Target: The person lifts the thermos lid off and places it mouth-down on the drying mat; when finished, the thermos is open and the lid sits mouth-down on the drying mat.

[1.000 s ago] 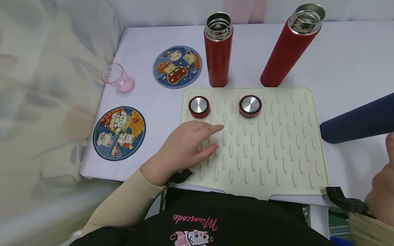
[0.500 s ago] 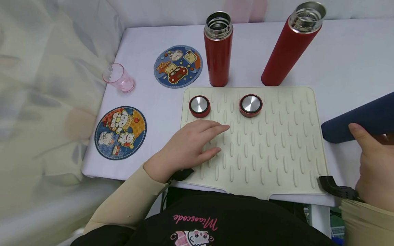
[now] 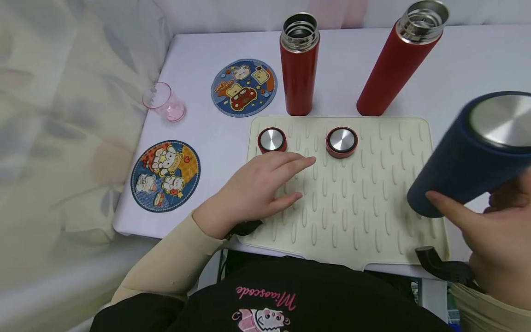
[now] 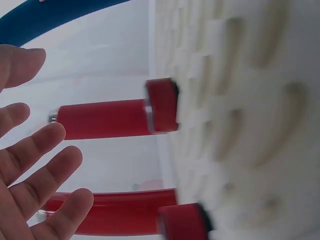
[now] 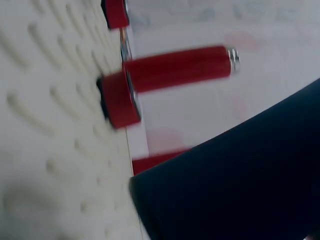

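A navy blue thermos (image 3: 460, 157) with a brushed silver top is in my right hand (image 3: 498, 235), tilted over the right side of a cream ridged mat (image 3: 352, 240). The thumb presses its near side and the other fingers curl behind it. In the right wrist view its dark body (image 5: 240, 175) fills the lower right. Fingers spread, my left hand (image 3: 253, 186) hovers over the mat's left part and holds nothing. Just beyond it are two red thermos lids, left (image 3: 271, 139) and right (image 3: 342, 140), silver faces up. Behind the mat stand two uncapped red thermoses, left (image 3: 299, 78) and right (image 3: 396, 74).
A round blue cartoon coaster (image 3: 244, 87) lies left of the red thermoses, with a second coaster (image 3: 165, 176) nearer the table's left edge. A small pink clear glass (image 3: 166, 102) stands at the back left. A pale curtain (image 3: 74, 115) hangs along the left side.
My right hand has taken hold of the navy thermos and brought it leftward over the mat, its silver top now showing. The left hand has shifted slightly right and away from me.
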A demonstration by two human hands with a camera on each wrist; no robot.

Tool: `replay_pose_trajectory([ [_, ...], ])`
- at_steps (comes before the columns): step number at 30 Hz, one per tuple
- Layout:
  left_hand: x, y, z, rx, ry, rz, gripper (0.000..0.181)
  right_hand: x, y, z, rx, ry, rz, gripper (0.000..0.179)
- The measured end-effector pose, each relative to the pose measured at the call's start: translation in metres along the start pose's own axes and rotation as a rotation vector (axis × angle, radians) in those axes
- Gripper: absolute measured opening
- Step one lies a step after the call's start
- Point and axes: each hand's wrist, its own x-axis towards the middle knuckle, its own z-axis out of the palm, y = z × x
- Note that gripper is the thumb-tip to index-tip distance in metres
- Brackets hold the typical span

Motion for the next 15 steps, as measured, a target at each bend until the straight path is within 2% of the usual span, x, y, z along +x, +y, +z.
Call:
replay_pose_trajectory([
  [2,0.003,0.001,-0.008,0.011,0.025,0.021,0.064,-0.003,-0.011,0.008,-0.109,-0.12,-0.002,0.098],
  [5,0.008,0.005,-0.023,0.024,0.079,0.047,0.063,-0.004,-0.018,0.021,-0.17,-0.242,-0.037,0.1],
  [11,0.009,0.018,-0.056,0.022,0.214,0.091,0.065,-0.005,-0.02,0.045,-0.179,-0.376,-0.115,0.101],
  [15,0.01,0.025,-0.069,-0.012,0.282,0.158,0.064,-0.005,-0.017,0.055,-0.191,-0.442,-0.172,0.106],
])
